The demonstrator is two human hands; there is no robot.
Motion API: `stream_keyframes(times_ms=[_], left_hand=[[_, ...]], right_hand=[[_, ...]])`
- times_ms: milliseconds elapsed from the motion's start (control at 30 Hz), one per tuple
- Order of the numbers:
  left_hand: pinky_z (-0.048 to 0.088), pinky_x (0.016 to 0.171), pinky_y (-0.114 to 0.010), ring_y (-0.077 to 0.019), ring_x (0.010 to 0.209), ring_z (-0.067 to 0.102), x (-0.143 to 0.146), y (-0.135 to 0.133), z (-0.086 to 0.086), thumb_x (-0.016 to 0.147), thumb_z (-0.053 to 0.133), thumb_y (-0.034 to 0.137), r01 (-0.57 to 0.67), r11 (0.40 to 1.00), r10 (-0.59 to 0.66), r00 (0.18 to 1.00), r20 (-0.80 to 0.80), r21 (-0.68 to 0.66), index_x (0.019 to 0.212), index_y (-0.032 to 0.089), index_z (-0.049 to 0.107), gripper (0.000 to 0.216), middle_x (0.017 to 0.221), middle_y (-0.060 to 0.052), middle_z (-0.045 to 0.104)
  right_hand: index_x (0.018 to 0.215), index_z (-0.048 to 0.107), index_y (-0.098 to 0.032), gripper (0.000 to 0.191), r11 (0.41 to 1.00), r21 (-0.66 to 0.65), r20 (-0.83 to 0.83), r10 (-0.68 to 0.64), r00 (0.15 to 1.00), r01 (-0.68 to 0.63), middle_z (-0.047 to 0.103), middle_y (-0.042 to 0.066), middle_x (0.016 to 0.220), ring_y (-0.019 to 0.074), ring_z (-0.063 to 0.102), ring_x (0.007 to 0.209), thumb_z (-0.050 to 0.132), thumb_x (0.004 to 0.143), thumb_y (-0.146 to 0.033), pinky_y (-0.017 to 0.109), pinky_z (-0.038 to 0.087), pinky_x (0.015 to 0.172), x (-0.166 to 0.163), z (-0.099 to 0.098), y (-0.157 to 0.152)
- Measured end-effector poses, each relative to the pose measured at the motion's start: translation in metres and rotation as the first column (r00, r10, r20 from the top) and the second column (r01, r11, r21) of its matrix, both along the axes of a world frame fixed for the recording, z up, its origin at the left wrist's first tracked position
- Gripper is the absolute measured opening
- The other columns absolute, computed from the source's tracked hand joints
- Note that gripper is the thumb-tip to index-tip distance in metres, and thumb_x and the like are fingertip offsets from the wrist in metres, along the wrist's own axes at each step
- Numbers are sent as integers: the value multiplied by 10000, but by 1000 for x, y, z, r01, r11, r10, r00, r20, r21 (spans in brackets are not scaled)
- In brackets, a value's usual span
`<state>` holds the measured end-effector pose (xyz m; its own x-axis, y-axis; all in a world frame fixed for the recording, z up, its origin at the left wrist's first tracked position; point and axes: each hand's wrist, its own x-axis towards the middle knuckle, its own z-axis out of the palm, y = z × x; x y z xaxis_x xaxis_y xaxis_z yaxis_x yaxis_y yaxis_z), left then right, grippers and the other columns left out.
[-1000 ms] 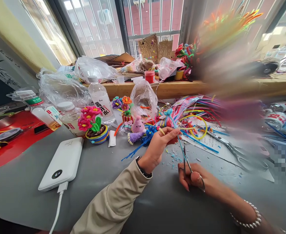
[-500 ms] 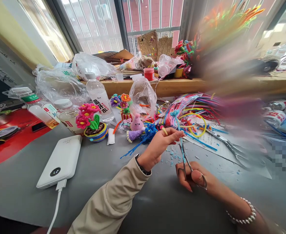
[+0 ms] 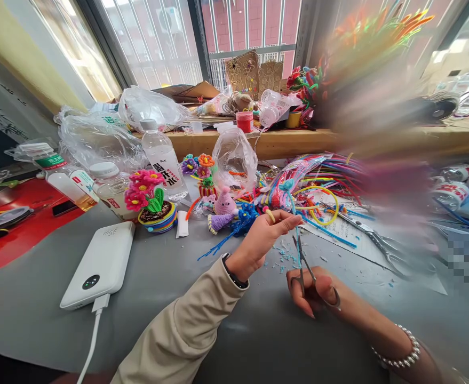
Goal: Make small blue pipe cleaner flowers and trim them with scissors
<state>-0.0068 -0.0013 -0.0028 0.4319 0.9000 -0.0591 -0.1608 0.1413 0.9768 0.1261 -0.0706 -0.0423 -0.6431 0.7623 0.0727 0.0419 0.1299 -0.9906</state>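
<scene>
My left hand (image 3: pixel 264 237) pinches a light blue pipe cleaner (image 3: pixel 287 185) between thumb and fingertips; its looped top shows above the fingers and its stem hangs below them. Small scissors (image 3: pixel 303 266) are in my right hand (image 3: pixel 314 290), with thumb and fingers through the handle rings. Their slightly parted blades point up along the hanging stem, just under my left fingertips. Whether the blades touch the stem I cannot tell. Tiny blue clippings (image 3: pixel 284 256) lie scattered on the grey table behind the scissors.
Behind my hands lie a blue tasselled flower (image 3: pixel 245 218), a pink crocheted figure (image 3: pixel 225 201), coloured pipe cleaners (image 3: pixel 330 170) and larger scissors (image 3: pixel 364 228). A flower pot (image 3: pixel 157 217), a white power bank (image 3: pixel 98 265) and bottles (image 3: pixel 164 160) stand or lie left. The right side is blurred.
The scissors' blades have shifted slightly left and the right thumb has moved a little outward. My left hand keeps its pinch, nearly still.
</scene>
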Motion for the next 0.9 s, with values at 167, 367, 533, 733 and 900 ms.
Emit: stream_keyframes(times_ms=[167, 367, 533, 733, 900], left_hand=[[294, 673, -236, -86, 654, 415, 0, 0, 0, 628, 650, 382, -24, 1000, 24, 1000, 15, -14, 624, 156, 576, 238, 627, 23, 498], [309, 677, -228, -81, 649, 411, 0, 1, 1, 638, 645, 365, -50, 999, 50, 998, 47, -6, 621, 154, 572, 224, 644, 21, 490], [319, 686, -233, -83, 649, 415, -1, 0, 2, 634, 649, 360, -67, 998, 67, 995, 72, 1, 613, 158, 567, 219, 643, 24, 482], [322, 709, -234, -91, 693, 431, -3, -1, 4, 681, 610, 342, -38, 999, 38, 996, 75, -2, 618, 158, 547, 204, 695, 9, 504], [316, 713, -236, -93, 688, 432, -3, -1, 6, 684, 602, 326, 13, 1000, -13, 999, 48, 6, 595, 156, 522, 208, 671, 16, 494]], right_hand=[[475, 451, -143, 699, 999, 17, -32, -36, 999, 36, 342, -20, 497, 68, 266, 430, 196, 715, -748, 233, 223, 421, -1, -1, 1], [416, 420, -154, 656, 993, 57, -31, -99, 995, 100, 331, -22, 458, 81, 304, 448, 272, 749, -698, 246, 245, 466, -2, -3, 3], [365, 389, -158, 638, 990, 43, 3, -132, 991, 132, 321, -24, 431, 82, 313, 448, 336, 767, -651, 248, 242, 482, -1, -7, 3], [397, 426, -150, 677, 992, 21, 75, -130, 989, 128, 335, -24, 433, 75, 308, 428, 264, 739, -711, 246, 251, 472, 2, -7, 4], [591, 505, -137, 742, 997, -8, 132, -73, 988, 75, 323, -40, 488, 79, 297, 450, 147, 674, -782, 234, 253, 465, 6, 2, 3]])
